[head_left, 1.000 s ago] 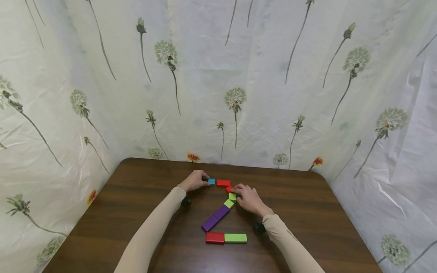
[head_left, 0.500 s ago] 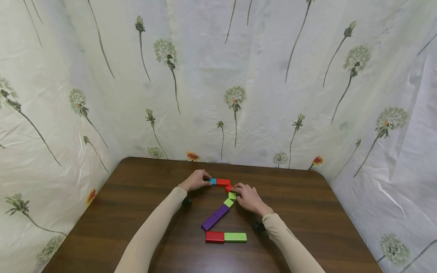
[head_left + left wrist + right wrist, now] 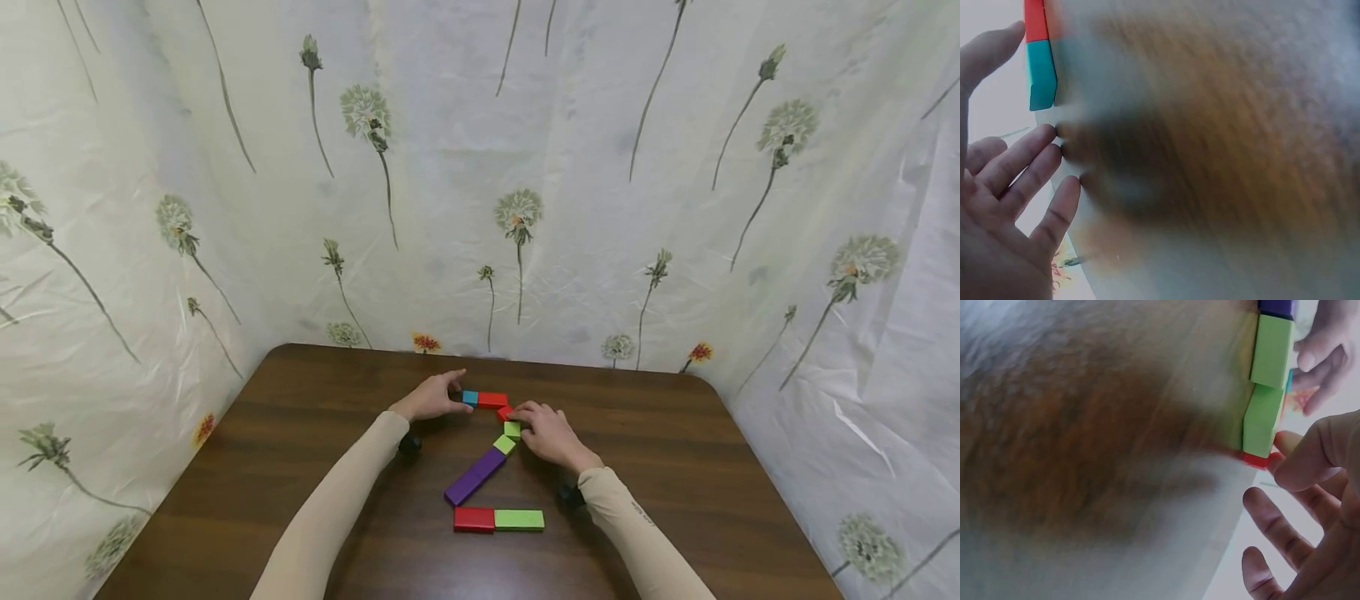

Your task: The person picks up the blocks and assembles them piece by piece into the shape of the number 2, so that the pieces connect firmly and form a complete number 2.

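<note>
My left hand (image 3: 435,396) is spread beside the small blue block (image 3: 470,398), thumb and fingers apart. In the left wrist view the blue block (image 3: 1041,75) lies end to end with a red block (image 3: 1036,20). On the other side, my right hand (image 3: 551,435) pinches a small red block (image 3: 505,412) with thumb and index finger, its other fingers loose. Most of that block is hidden in the right wrist view, where only a red edge (image 3: 1255,460) shows below a green block (image 3: 1263,419). Two small green blocks (image 3: 512,431) continue the row towards the person.
Purple blocks (image 3: 475,477) run diagonally from the green ones. A larger red block (image 3: 474,520) and a long green block (image 3: 519,520) form a row at the near end. All lie on a dark wooden table (image 3: 637,442). A flower-print curtain (image 3: 442,183) hangs behind it.
My left hand has pushed the blue block right until it meets the long red block, then let go and spread its fingers. My right hand has stayed at the small red block.
</note>
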Available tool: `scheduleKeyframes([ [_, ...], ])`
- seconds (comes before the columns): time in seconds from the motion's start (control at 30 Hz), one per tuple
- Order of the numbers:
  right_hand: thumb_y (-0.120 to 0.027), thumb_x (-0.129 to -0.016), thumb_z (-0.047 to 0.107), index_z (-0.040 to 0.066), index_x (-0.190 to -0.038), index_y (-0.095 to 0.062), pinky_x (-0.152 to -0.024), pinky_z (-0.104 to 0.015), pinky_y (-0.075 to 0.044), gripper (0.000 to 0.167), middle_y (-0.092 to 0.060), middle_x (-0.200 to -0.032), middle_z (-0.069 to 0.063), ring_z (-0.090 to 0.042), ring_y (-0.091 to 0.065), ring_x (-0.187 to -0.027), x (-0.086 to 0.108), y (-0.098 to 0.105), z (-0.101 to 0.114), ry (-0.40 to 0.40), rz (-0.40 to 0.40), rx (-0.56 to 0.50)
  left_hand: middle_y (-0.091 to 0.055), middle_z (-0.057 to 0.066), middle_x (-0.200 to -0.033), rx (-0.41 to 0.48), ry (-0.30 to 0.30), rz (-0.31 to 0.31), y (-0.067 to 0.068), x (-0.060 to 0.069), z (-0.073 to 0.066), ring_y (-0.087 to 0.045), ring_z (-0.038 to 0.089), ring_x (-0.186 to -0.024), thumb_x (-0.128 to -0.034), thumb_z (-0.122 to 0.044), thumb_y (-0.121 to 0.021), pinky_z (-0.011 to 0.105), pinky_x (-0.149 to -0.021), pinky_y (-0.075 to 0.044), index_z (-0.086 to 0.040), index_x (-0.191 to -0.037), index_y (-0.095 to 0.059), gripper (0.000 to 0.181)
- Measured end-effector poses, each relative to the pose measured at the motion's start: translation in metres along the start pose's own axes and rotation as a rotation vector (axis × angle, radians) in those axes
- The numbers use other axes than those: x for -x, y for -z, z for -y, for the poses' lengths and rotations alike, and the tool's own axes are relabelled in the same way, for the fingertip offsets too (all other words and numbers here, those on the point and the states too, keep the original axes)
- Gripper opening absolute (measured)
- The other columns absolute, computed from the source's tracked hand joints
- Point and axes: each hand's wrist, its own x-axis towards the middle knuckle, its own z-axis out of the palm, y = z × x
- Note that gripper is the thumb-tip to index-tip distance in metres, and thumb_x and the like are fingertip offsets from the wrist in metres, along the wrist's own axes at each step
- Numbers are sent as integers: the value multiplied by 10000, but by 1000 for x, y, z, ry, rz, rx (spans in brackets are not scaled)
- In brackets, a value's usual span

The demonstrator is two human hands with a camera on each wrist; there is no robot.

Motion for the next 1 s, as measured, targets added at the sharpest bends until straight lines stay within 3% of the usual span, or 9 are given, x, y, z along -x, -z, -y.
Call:
scheduleKeyframes([
  [0.2, -571, -895, 96, 181, -1215, -661, -841, -468, -369, 343, -598, -1281, -32, -294, -536, -1173, -3, 4, -2, -1, -4, 16, -624, 111, -1236, 31, 11, -15, -1, 0, 1, -569, 265, -1182, -828, -389, -750, 437, -1025, -421, -63, -1464, -377, 807],
  [0.53, -584, -912, 93, 168, -1247, -635, -873, -466, -353, 347, -609, -1283, -25, -274, -530, -1174, 2, 2, -4, -28, -15, -64, -612, 113, -1264, 76, 10, -6, -9, 0, 1, -550, 263, -1209, -824, -390, -752, 446, -1040, -407, -58, -1428, -426, 762],
  [0.87, -590, -895, 83, 178, -1227, -643, -886, -465, -359, 349, -623, -1254, -13, -257, -539, -1160, 0, 5, -8, -46, -127, -81, -596, 104, -1293, 96, 11, -1, -8, 1, -1, -536, 254, -1232, -830, -423, -737, 441, -1055, -396, -70, -1442, -411, 778],
  [1.0, -592, -911, 128, 184, -1270, -619, -833, -435, -329, 364, -613, -1263, -34, -254, -550, -1083, 3, 8, -13, -86, -140, -149, -569, 113, -1334, 114, 22, 2, -6, 6, -2, -521, 257, -1257, -858, -469, -688, 449, -1061, -390, -83, -1458, -393, 772],
])
